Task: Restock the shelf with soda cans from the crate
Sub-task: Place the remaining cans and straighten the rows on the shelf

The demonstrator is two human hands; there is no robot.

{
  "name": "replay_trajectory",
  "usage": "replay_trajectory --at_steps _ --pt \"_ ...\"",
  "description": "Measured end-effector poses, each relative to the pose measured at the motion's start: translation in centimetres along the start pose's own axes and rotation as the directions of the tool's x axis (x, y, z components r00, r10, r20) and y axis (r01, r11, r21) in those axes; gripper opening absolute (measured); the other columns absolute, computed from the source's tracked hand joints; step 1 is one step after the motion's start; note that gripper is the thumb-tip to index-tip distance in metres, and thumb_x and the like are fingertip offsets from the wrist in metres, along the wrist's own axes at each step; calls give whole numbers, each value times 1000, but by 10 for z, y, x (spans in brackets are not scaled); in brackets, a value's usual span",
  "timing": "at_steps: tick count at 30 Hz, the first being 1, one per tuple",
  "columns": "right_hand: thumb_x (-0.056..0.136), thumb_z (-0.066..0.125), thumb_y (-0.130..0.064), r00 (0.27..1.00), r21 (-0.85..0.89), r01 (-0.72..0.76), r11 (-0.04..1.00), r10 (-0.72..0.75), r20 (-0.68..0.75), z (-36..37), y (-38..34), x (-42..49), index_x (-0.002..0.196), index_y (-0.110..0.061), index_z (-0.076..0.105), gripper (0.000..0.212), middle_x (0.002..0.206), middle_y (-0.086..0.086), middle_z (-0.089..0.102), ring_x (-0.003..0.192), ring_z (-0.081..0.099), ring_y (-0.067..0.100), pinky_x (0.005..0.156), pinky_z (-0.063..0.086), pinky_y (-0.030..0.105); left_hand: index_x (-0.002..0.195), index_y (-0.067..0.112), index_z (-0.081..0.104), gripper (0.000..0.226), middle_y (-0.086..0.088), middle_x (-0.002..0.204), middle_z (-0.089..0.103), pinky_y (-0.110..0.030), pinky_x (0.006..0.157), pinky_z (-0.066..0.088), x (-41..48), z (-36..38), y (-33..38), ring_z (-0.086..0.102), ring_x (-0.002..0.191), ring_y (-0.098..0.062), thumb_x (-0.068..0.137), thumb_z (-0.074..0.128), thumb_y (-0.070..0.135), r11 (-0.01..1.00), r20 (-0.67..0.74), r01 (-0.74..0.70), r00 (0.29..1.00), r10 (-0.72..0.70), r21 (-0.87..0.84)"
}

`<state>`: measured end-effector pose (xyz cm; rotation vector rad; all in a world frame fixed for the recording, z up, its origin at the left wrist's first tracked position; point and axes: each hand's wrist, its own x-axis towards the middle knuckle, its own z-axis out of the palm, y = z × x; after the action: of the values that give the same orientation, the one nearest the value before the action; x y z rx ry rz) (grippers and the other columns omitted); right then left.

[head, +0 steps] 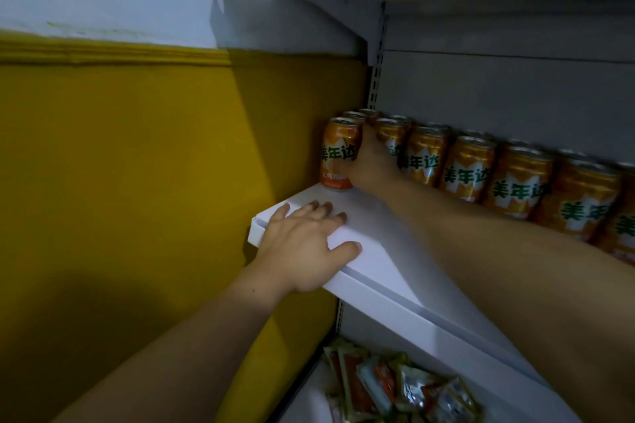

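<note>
Grips the end orange soda can with the right hand, upright beside the row of cans (green lettering on each). Rests the left hand flat on the white shelf corner, with snack packets lower down.

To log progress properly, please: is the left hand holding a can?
No, the left hand lies flat on the shelf; the right hand grips the can.

wall: mustard yellow below, white above | light: dim
</note>
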<state>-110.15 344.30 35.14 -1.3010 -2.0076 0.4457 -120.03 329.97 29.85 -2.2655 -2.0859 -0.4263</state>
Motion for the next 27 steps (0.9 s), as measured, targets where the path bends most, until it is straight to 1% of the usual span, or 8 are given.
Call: replay_trajectory --at_steps 2,5,6,13,18,20,24,27 --pt "83 73 -36 1000 -30 6 1000 -6 -12 4 -3 7 151 -14 15 92 148 12 39 132 42 33 106 37 40 147 38 29 79 9 158 20 -40 117 4 0 0 1 13 145 -9 74 17 66 1000 -10 7 1000 -7 -9" --pt "83 71 -39 999 -102 21 995 -26 -43 11 -7 15 152 -12 14 93 153 16 24 135 36 36 107 34 41 146 38 30 80 10 158 21 -41 118 5 0 1 0 13 145 -8 73 17 67 1000 -15 10 1000 -10 -17" --pt "83 71 -40 998 -121 27 992 -33 -46 13 -7 16 151 -11 14 93 153 16 23 136 34 36 107 33 41 146 38 31 79 10 158 21 -41 118 5 1 1 0 13 145 -9 74 17 67 1000 -20 9 1000 -10 -18" --pt "82 72 -43 998 -120 11 993 -17 -55 17 -6 18 152 -11 11 98 149 17 32 133 38 35 106 36 42 146 38 32 79 10 158 22 -40 118 4 1 3 0 13 145 -8 74 18 67 1000 -27 16 999 -17 -21" --pt "81 73 -40 997 -9 -66 998 66 -38 20 -10 18 153 -17 7 100 146 17 37 131 42 36 105 37 42 145 39 32 78 10 158 22 -41 118 4 0 1 1 13 145 -8 73 19 66 999 -18 17 1000 -18 -28" --pt "81 73 -41 995 7 -91 996 92 -42 21 -11 17 152 -18 7 99 145 16 40 129 45 36 104 38 42 145 39 32 78 10 157 22 -41 118 4 0 1 1 13 145 -8 73 18 66 999 -10 19 1000 -20 -26" --pt "84 70 -41 996 20 -74 997 75 -50 23 -8 16 151 -18 11 93 144 14 43 128 46 35 102 39 41 145 40 33 78 11 157 22 -41 118 4 1 1 1 13 145 -8 73 19 66 999 -18 23 1000 -23 -34" --pt "87 67 -40 998 2 -50 999 50 -48 24 -5 16 153 -18 8 91 145 15 42 129 45 35 102 38 39 145 39 33 78 10 158 22 -40 118 4 0 1 1 13 145 -8 73 20 66 999 -14 20 1000 -20 -34"
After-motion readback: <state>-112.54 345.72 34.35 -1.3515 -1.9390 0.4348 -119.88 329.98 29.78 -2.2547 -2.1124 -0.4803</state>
